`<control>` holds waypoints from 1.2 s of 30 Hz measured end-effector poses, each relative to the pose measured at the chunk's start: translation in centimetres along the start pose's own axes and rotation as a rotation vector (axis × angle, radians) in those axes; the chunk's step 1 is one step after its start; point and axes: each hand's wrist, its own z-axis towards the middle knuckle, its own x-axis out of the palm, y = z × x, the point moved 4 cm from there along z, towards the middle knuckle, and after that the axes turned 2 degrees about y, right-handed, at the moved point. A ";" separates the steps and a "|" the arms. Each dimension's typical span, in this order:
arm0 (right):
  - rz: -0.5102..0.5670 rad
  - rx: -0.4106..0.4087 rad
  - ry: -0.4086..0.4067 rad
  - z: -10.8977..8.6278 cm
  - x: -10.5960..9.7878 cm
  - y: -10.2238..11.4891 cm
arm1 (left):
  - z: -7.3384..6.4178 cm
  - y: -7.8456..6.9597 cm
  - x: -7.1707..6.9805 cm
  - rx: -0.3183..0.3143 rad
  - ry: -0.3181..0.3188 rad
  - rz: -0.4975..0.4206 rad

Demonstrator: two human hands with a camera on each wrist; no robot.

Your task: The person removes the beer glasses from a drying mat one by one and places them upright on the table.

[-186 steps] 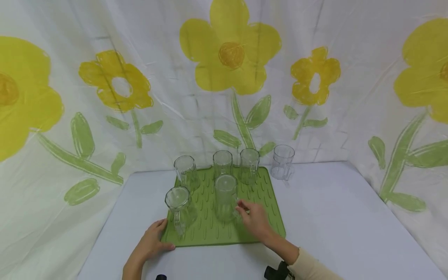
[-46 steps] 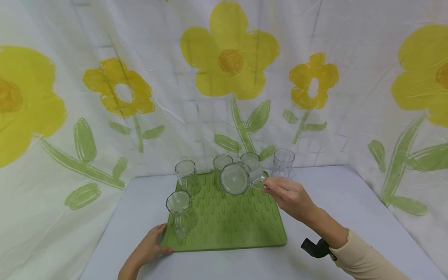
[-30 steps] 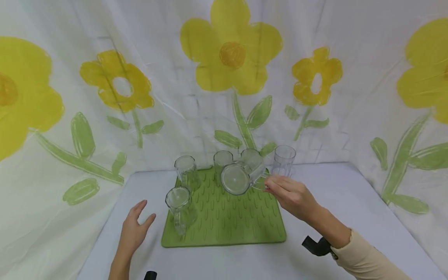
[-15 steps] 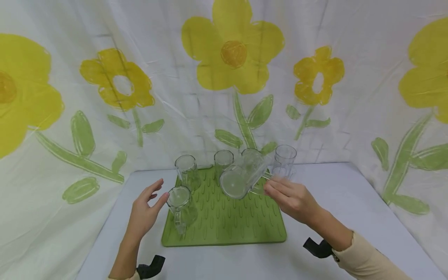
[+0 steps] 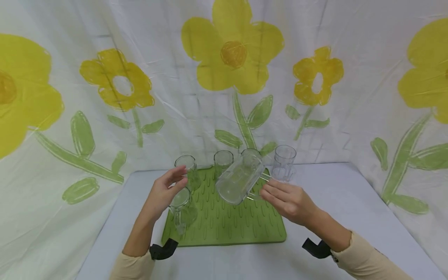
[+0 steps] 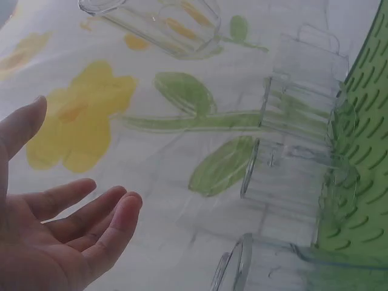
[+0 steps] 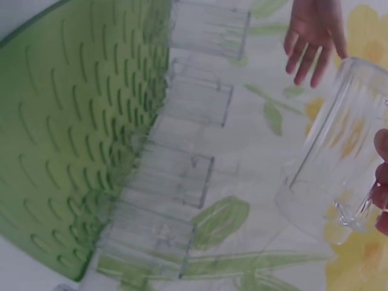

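My right hand [image 5: 290,200] grips the handle of a clear glass mug [image 5: 238,181] and holds it tilted above the green ribbed mat [image 5: 227,233]. In the right wrist view, curled fingers [image 7: 382,176] show at that handle. Raised to the left of the held mug is my left hand [image 5: 164,192], apart from it and holding nothing. The left wrist view shows its fingers spread and slightly bent. It overlaps a front-left mug [image 5: 180,212] and part of a back-left mug [image 5: 190,163], both standing on the mat.
Two more glass mugs, a middle one [image 5: 223,159] and one to its right [image 5: 251,152], stand along the mat's back edge. Another mug [image 5: 284,159] stands off the mat on the white table [image 5: 332,202]. A flower-painted curtain [image 5: 196,120] hangs behind.
My right hand has lifted the mug from the mat and tilted it, its angle shifting in the last half second. My left hand has left the mat's edge and risen rightward toward the mug.
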 end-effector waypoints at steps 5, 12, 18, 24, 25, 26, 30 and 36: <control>-0.029 -0.016 0.001 0.1 -0.1 0.1 | 1.2 -0.7 1.5 -0.009 0.116 -0.130; -0.064 -0.055 0.015 0.3 0.0 0.5 | 2.4 -1.9 3.6 -0.049 0.298 -0.267; -0.086 -0.081 0.017 0.4 0.1 0.7 | 3.5 -2.8 5.1 -0.084 0.380 -0.271; -0.081 -0.089 0.030 0.4 0.5 0.9 | 4.3 -2.9 6.7 -0.145 0.439 -0.271; -0.080 -0.090 0.033 0.4 0.6 1.0 | 4.3 -2.8 6.9 -0.151 0.456 -0.289; -0.078 -0.090 0.036 0.4 0.7 1.0 | 4.4 -2.8 7.2 -0.154 0.473 -0.319; -0.078 -0.104 0.051 0.3 0.9 1.2 | 4.5 -2.7 8.1 -0.159 0.538 -0.421; -0.092 -0.120 0.103 0.2 1.0 1.3 | 4.5 -2.4 8.8 -0.195 0.613 -0.500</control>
